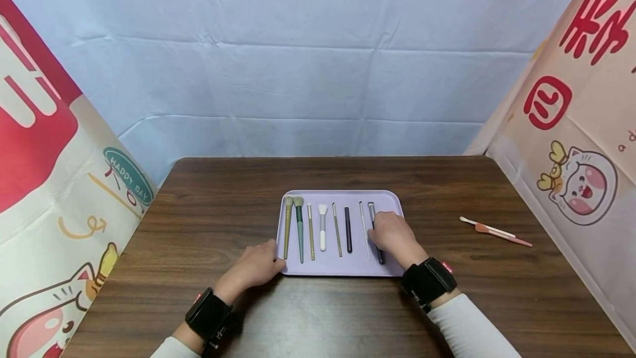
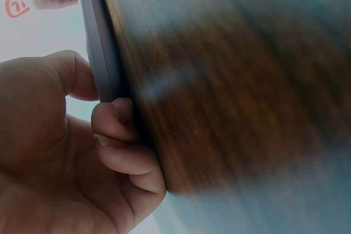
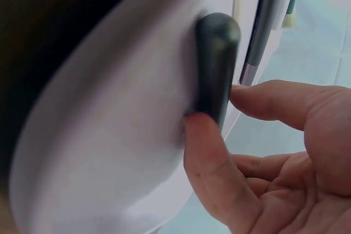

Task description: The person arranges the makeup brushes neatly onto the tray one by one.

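A lilac tray (image 1: 358, 267) lies on the table with several makeup brushes set side by side, handles toward me. My left hand (image 1: 255, 265) grips the tray's near left corner, thumb on one side of the rim and curled fingers at the other in the left wrist view. Over the tray's right end, my right hand (image 1: 392, 233) pinches a dark-handled makeup brush (image 3: 216, 53) between thumb and forefinger. That brush is the rightmost in the row; a thin white brush (image 1: 365, 231) lies just left of it.
On the brown wooden table (image 1: 208, 198), a white slim stick-like tool (image 1: 487, 227) and a pink brush-like tool (image 1: 504, 235) lie to the right of the tray. A pale blue cloth (image 1: 298, 82) hangs behind; printed cloths flank both sides.
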A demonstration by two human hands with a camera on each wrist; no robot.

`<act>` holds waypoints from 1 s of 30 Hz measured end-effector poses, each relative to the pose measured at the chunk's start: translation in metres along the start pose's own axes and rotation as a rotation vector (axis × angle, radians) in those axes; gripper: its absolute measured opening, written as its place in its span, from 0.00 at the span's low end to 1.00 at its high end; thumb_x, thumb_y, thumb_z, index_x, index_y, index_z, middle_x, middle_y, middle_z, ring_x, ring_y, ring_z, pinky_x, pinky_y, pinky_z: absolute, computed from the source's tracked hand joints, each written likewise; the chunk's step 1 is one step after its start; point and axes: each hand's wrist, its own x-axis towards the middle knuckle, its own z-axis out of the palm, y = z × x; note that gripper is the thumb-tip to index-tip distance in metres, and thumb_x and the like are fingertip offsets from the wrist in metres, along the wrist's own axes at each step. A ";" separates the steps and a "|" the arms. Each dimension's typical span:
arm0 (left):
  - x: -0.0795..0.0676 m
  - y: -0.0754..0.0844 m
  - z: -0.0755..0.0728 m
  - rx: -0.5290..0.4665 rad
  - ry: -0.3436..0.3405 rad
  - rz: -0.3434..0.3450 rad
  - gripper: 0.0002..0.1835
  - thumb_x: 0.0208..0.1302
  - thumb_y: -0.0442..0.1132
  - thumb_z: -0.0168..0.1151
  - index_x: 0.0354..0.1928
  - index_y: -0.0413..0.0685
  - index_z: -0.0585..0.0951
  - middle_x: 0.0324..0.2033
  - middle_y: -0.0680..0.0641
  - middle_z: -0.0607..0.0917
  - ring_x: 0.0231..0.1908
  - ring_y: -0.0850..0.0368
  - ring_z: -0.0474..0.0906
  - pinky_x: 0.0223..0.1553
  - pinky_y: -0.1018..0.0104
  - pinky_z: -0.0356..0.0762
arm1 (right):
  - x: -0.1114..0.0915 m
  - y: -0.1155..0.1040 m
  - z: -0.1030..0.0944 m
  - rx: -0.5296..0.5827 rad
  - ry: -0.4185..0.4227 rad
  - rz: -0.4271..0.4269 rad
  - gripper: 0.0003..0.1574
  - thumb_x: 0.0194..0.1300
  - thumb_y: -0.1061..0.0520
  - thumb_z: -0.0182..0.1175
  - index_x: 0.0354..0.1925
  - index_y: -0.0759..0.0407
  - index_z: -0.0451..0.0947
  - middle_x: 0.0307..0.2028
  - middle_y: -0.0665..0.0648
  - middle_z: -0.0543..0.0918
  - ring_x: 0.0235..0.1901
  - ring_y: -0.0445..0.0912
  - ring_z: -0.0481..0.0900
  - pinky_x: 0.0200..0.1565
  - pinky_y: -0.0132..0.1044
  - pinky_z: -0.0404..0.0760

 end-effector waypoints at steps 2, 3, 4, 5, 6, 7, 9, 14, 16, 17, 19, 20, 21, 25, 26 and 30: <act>0.000 0.000 0.000 0.001 0.000 0.001 0.12 0.63 0.44 0.62 0.37 0.44 0.73 0.24 0.49 0.75 0.24 0.52 0.70 0.28 0.58 0.68 | 0.000 0.000 -0.001 0.001 -0.001 0.002 0.14 0.63 0.56 0.60 0.22 0.61 0.75 0.27 0.61 0.81 0.26 0.50 0.78 0.29 0.43 0.77; 0.001 0.000 0.000 0.002 0.001 0.001 0.12 0.63 0.44 0.62 0.37 0.44 0.73 0.24 0.49 0.74 0.24 0.52 0.70 0.28 0.58 0.68 | 0.000 0.001 -0.002 -0.002 0.002 0.000 0.14 0.63 0.56 0.60 0.23 0.61 0.75 0.27 0.61 0.80 0.26 0.50 0.78 0.29 0.43 0.77; 0.001 0.000 0.000 0.002 0.001 0.001 0.12 0.63 0.44 0.62 0.37 0.44 0.74 0.24 0.49 0.74 0.24 0.52 0.70 0.28 0.58 0.68 | -0.001 0.001 -0.003 -0.001 0.002 0.002 0.14 0.63 0.56 0.60 0.23 0.61 0.75 0.26 0.60 0.80 0.26 0.50 0.78 0.29 0.43 0.77; 0.001 0.000 0.001 0.001 0.002 0.002 0.12 0.63 0.44 0.62 0.37 0.44 0.74 0.24 0.49 0.75 0.24 0.52 0.70 0.28 0.58 0.68 | -0.001 0.001 -0.003 0.002 -0.001 0.004 0.14 0.63 0.55 0.60 0.23 0.61 0.75 0.26 0.60 0.80 0.26 0.50 0.77 0.28 0.43 0.76; 0.001 0.000 0.001 -0.001 0.001 0.000 0.12 0.63 0.44 0.62 0.37 0.44 0.74 0.24 0.49 0.75 0.24 0.52 0.70 0.28 0.59 0.68 | -0.001 0.001 -0.004 0.006 -0.002 0.010 0.14 0.63 0.55 0.60 0.23 0.61 0.75 0.26 0.60 0.79 0.25 0.50 0.77 0.28 0.43 0.76; 0.001 0.000 0.001 -0.002 -0.001 -0.001 0.12 0.63 0.45 0.62 0.37 0.44 0.74 0.25 0.49 0.75 0.24 0.52 0.70 0.28 0.59 0.68 | -0.001 0.002 -0.005 0.010 -0.003 0.016 0.15 0.64 0.55 0.60 0.23 0.61 0.75 0.25 0.59 0.79 0.25 0.50 0.77 0.27 0.42 0.75; 0.001 0.000 0.001 -0.005 -0.003 -0.005 0.12 0.63 0.45 0.62 0.38 0.44 0.74 0.25 0.50 0.75 0.24 0.53 0.70 0.28 0.59 0.68 | -0.002 0.003 -0.007 0.025 -0.012 0.032 0.15 0.64 0.55 0.60 0.23 0.60 0.74 0.24 0.59 0.78 0.24 0.50 0.77 0.26 0.41 0.74; 0.001 0.001 0.000 0.000 -0.006 -0.008 0.12 0.63 0.45 0.62 0.38 0.44 0.74 0.25 0.49 0.75 0.24 0.52 0.70 0.28 0.59 0.68 | -0.004 0.004 -0.010 0.055 -0.029 0.058 0.16 0.66 0.55 0.59 0.23 0.59 0.73 0.23 0.57 0.75 0.22 0.48 0.75 0.23 0.37 0.71; 0.001 0.001 0.000 0.003 -0.005 -0.008 0.12 0.63 0.45 0.62 0.38 0.44 0.74 0.25 0.49 0.74 0.24 0.52 0.70 0.29 0.59 0.68 | -0.004 0.005 -0.012 0.054 -0.031 0.058 0.17 0.67 0.54 0.59 0.23 0.59 0.72 0.22 0.56 0.74 0.21 0.48 0.75 0.22 0.36 0.70; 0.000 0.001 -0.001 0.004 -0.004 -0.008 0.12 0.63 0.45 0.62 0.38 0.44 0.74 0.25 0.49 0.74 0.24 0.52 0.70 0.29 0.59 0.68 | -0.004 0.006 -0.012 0.052 -0.030 0.057 0.17 0.67 0.54 0.59 0.23 0.59 0.72 0.22 0.56 0.74 0.21 0.47 0.74 0.22 0.36 0.69; 0.001 0.001 -0.001 0.004 -0.002 -0.007 0.12 0.63 0.45 0.62 0.38 0.44 0.74 0.25 0.49 0.74 0.24 0.52 0.69 0.29 0.58 0.68 | -0.005 0.008 -0.013 0.050 -0.030 0.056 0.17 0.68 0.54 0.59 0.23 0.59 0.72 0.22 0.56 0.73 0.21 0.47 0.74 0.22 0.37 0.69; 0.001 0.001 -0.001 0.004 -0.003 -0.009 0.12 0.63 0.45 0.62 0.38 0.43 0.74 0.25 0.49 0.74 0.25 0.52 0.70 0.29 0.59 0.68 | -0.005 0.009 -0.013 0.047 -0.026 0.053 0.18 0.68 0.54 0.59 0.22 0.59 0.72 0.22 0.56 0.73 0.21 0.48 0.74 0.23 0.37 0.69; 0.001 0.001 -0.001 0.004 -0.003 -0.010 0.12 0.63 0.45 0.62 0.38 0.43 0.74 0.25 0.49 0.74 0.25 0.52 0.70 0.29 0.59 0.68 | -0.005 0.010 -0.014 0.045 -0.023 0.053 0.18 0.67 0.53 0.59 0.22 0.59 0.72 0.22 0.56 0.74 0.21 0.48 0.74 0.23 0.38 0.69; 0.001 0.001 0.000 0.006 -0.004 -0.013 0.13 0.63 0.45 0.62 0.39 0.43 0.74 0.26 0.49 0.75 0.25 0.52 0.70 0.29 0.59 0.68 | -0.005 0.016 -0.016 0.034 -0.007 0.048 0.17 0.67 0.52 0.60 0.26 0.61 0.74 0.25 0.59 0.77 0.25 0.51 0.75 0.27 0.42 0.72; 0.001 0.001 0.000 0.006 -0.006 -0.016 0.13 0.63 0.45 0.62 0.39 0.43 0.74 0.26 0.49 0.75 0.25 0.52 0.70 0.29 0.58 0.69 | -0.006 0.018 -0.016 0.027 0.001 0.047 0.17 0.66 0.52 0.61 0.27 0.63 0.75 0.27 0.60 0.78 0.27 0.51 0.76 0.28 0.44 0.73; 0.001 0.001 0.001 0.007 -0.005 -0.017 0.13 0.63 0.45 0.62 0.39 0.43 0.74 0.26 0.49 0.75 0.25 0.52 0.70 0.29 0.58 0.69 | -0.007 0.025 -0.018 0.006 0.018 0.052 0.19 0.66 0.51 0.61 0.40 0.67 0.79 0.36 0.65 0.82 0.34 0.56 0.80 0.33 0.51 0.77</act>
